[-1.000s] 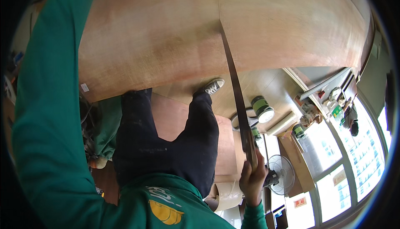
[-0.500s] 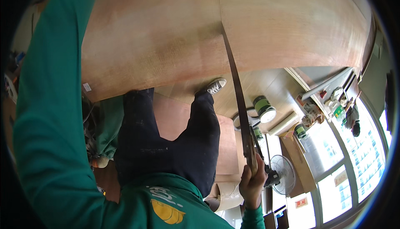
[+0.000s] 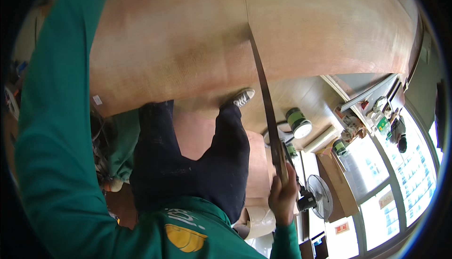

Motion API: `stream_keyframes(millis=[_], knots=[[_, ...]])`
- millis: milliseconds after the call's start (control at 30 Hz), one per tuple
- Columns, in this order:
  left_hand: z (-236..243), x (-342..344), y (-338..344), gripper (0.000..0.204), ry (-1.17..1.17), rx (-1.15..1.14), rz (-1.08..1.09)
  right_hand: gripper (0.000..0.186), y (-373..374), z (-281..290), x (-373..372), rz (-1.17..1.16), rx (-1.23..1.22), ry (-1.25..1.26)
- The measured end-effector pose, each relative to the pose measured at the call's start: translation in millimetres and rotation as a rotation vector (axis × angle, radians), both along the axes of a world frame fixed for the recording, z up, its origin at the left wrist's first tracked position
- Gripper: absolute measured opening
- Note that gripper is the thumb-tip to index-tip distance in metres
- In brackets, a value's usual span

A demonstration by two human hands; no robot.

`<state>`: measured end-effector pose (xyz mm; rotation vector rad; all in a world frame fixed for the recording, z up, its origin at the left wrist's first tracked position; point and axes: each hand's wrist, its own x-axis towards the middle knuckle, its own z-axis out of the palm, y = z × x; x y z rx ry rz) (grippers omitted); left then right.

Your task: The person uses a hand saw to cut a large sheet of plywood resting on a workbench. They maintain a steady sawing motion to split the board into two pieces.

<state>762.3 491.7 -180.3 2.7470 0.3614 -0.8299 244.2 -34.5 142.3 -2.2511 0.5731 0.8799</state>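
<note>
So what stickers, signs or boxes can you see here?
Small white sticker: near the left edge of the big plywood sheet, rectangular.
Red sign: low on the right, near the windows, small rectangle.
Yellow patch: on the green shirt, rounded.
Cardboard box: right of the standing fan, brown.

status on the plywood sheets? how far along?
Done: two large plywood sheets lie edge to edge at a seam. In hand: the right hand grips the near end of a long dark strip that runs along that seam. The left hand is out of view; only its green sleeve shows. Left: no fixing of the strip is visible; whether it is seated cannot be told.
</note>
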Motion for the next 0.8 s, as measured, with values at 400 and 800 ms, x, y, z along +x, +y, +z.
stream_keyframes(millis=[400, 800], knots=[[5.7, 0.9, -30.9, 0.156, 0.005, -0.021, -0.046, 0.039, 54.7, -206.0, 127.9, -0.010, 0.075, -0.336], [13.3, -10.0, -64.6, 0.152, -0.044, -0.066, -0.052, 0.029, 53.4, -193.1, 150.4, 0.097, 0.115, -0.370]])
